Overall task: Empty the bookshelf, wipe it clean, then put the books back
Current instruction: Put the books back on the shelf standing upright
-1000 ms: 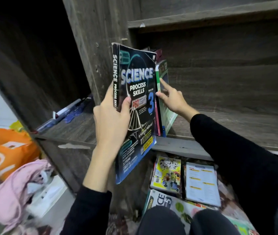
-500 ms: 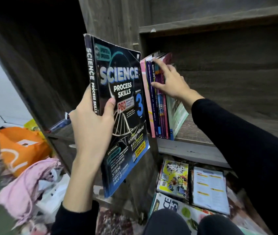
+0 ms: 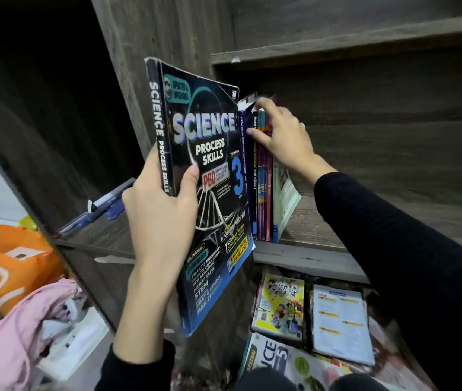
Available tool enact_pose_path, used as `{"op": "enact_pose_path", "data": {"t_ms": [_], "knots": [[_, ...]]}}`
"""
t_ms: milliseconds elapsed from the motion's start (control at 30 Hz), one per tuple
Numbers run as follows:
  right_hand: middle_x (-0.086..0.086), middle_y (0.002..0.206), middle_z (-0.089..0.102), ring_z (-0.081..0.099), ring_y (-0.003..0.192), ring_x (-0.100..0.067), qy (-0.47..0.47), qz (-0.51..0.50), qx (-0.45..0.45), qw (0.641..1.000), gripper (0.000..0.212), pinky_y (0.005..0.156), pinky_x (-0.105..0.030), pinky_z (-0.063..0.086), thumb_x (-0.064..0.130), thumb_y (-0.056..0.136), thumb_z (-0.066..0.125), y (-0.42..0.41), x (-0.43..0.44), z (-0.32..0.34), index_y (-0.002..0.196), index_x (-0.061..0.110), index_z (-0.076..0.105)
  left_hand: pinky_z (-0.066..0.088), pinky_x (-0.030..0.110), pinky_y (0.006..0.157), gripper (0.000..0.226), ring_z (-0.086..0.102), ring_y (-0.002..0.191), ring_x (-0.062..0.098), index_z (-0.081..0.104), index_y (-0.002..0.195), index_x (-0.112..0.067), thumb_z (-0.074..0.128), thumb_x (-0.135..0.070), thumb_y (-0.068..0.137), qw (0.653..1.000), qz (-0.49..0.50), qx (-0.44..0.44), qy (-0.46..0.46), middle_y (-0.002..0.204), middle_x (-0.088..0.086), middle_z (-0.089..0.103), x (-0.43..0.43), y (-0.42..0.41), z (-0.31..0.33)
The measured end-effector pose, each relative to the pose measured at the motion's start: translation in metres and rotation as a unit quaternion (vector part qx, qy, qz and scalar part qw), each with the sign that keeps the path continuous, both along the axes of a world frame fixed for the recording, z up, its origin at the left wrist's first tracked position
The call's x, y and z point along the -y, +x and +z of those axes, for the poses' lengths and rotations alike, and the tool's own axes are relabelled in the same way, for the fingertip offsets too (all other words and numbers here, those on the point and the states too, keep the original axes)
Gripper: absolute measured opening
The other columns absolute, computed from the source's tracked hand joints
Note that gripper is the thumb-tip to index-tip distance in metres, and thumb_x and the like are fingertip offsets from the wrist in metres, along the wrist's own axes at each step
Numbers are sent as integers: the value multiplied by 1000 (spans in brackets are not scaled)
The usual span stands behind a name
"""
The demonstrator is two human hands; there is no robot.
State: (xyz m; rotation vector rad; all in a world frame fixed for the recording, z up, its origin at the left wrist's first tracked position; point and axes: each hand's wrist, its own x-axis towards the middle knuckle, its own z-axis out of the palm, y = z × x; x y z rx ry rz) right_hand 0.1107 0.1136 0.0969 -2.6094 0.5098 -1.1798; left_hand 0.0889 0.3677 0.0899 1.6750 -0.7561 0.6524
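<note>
By shelf point(image 3: 308, 259), L hand point(image 3: 162, 221) grips science book point(image 3: 210, 142), R hand point(image 3: 286, 136) pinches shelved books point(image 3: 262, 198)

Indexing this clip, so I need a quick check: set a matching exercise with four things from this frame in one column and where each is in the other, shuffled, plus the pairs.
1 Science book
2 row of books
3 yellow book
4 orange bag

A lying flat below the shelf
B far left, by the pink cloth
C gripped by the left hand
D upright on the shelf, right hand holding their tops

Pairs: 1-C; 2-D; 3-A; 4-B
</note>
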Motion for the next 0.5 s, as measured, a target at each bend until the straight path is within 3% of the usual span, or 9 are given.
{"op": "enact_pose_path", "data": {"t_ms": [67,133,200,367,500], "knots": [[-13,125,54,58,105,-38,4,2,13,1000,52,84,-46,46,44,92,54,-3,2,-1,138,27,36,40,8,73,23,57,75,-7,65,110,-21,65,-17,87,1000,-4,-1,-2,78,-34,54,5,0,0],[-12,122,57,58,104,-36,7,15,22,1000,50,84,-44,45,38,93,55,-6,3,0,137,24,38,38,14,76,23,58,80,4,65,110,-20,65,-18,87,1000,-7,-5,1,79,-33,54,13,-1,1],[-11,121,59,58,105,-34,14,31,28,999,48,86,-42,43,32,93,55,-9,4,0,137,21,39,38,13,76,23,56,82,5,65,110,-18,65,-17,87,1000,-12,-5,6,80,-32,54,21,-2,0],[-9,103,65,61,88,-28,47,46,31,997,45,84,-37,43,32,93,56,-17,8,-1,135,23,40,47,35,90,31,63,89,26,62,119,-17,63,-20,88,1000,-8,-19,15,97,-9,69,37,1,-2],[-11,91,66,56,74,-22,61,48,31,996,44,77,-29,38,35,93,58,-20,12,-1,132,25,42,46,41,91,39,62,94,33,57,128,-22,59,-23,89,999,-2,-31,37,107,2,70,48,10,-6]]}}
